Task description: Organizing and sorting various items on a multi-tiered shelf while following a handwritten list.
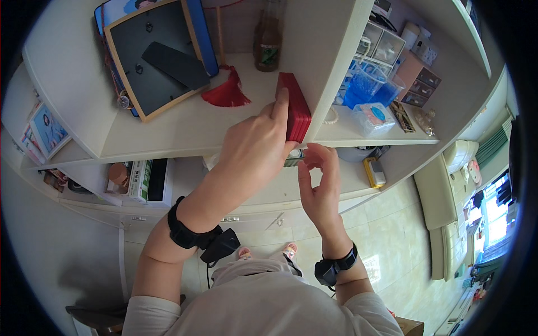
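Observation:
My left hand [257,140] grips a stack of thin red boxes or booklets [299,110] at the right end of an upper shelf, against the white divider. Its thumb and fingers hold the stack at the near side. My right hand [320,178] is just below and to the right, fingers curled and apart, holding nothing. A red tassel [228,90] on a wooden stick lies left of the stack. Behind stands a glass bottle [267,46] with brown contents. Further left, a wood-edged picture frame [157,59] leans with its black back showing.
Right of the divider [336,71] are a clear plastic box [373,119], blue cups [365,84] and a pink drawer box [420,84]. The lower shelf [256,189] holds boxes and a yellow-edged object [374,173]. A cream sofa [441,210] stands at the right.

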{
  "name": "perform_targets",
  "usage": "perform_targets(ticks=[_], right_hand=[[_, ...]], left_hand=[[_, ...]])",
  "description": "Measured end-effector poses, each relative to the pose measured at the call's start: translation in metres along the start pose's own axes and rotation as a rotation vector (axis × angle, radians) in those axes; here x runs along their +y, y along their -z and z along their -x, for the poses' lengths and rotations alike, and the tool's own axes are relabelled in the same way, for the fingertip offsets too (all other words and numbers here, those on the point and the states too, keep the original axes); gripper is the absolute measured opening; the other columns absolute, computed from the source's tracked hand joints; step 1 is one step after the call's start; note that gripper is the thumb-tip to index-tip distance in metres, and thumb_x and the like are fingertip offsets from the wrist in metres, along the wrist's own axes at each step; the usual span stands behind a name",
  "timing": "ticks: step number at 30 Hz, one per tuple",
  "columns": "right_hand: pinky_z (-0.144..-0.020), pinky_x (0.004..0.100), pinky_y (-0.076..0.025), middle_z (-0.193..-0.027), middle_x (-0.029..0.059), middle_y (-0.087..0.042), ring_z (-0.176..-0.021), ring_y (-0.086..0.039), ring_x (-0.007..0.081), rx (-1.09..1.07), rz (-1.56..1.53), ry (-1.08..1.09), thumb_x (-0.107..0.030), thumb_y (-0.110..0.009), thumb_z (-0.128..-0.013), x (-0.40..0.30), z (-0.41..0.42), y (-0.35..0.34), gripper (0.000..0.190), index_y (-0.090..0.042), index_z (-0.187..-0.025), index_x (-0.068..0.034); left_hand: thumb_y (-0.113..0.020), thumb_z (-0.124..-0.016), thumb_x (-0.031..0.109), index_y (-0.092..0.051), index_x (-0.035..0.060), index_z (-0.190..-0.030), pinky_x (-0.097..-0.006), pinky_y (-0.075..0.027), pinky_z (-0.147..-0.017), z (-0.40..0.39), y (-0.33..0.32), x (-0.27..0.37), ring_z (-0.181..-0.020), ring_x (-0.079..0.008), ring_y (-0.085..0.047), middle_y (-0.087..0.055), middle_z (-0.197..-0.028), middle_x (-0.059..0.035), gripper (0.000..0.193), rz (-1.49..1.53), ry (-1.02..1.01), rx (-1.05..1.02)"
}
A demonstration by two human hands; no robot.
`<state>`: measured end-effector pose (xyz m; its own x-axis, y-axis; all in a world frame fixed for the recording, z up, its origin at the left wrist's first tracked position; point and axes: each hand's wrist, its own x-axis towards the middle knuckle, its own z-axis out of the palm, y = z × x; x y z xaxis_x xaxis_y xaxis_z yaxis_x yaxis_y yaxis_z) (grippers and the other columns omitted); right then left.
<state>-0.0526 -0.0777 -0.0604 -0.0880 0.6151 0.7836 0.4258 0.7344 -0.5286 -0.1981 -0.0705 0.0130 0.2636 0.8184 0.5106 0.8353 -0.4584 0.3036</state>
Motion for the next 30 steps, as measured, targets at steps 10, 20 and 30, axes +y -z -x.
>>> perform_targets(ticks=[10,20,30], right_hand=[[-0.056,0.0271,-0.044,-0.090,0.0132,-0.053,-0.068,-0.053,0.0195,-0.052,0.020,0.029,0.009,-0.056,-0.073,0.009,0.008,0.012,0.033,-0.049,-0.104,0.000],[-0.056,0.0270,-0.044,-0.093,0.0133,-0.053,-0.068,-0.054,0.0185,-0.101,-0.024,-0.002,0.009,-0.056,-0.073,0.019,0.010,0.015,0.033,-0.049,-0.104,0.000],[-0.053,0.0276,-0.045,-0.088,0.0122,-0.055,-0.063,-0.055,0.0188,-0.231,-0.086,0.040,0.009,-0.056,-0.073,0.028,0.027,0.023,0.026,-0.052,-0.097,0.000]], left_hand=[[-0.071,-0.067,0.027,-0.034,-0.0053,-0.124,-0.0303,-0.050,-0.058,0.001,-0.003,0.004,-0.074,-0.0277,-0.063,-0.059,-0.095,-0.0164,0.075,-0.126,-0.007,0.071],[-0.072,-0.066,0.028,-0.035,0.0024,-0.128,-0.0351,-0.047,-0.060,-0.002,-0.005,0.005,-0.069,-0.0295,-0.060,-0.059,-0.087,-0.0180,0.076,-0.075,0.109,0.047],[-0.073,-0.066,0.022,-0.046,-0.0020,-0.116,-0.0249,-0.041,-0.053,0.042,0.031,0.004,-0.065,-0.0146,-0.054,-0.057,-0.089,-0.0100,0.061,0.310,0.123,0.333]])
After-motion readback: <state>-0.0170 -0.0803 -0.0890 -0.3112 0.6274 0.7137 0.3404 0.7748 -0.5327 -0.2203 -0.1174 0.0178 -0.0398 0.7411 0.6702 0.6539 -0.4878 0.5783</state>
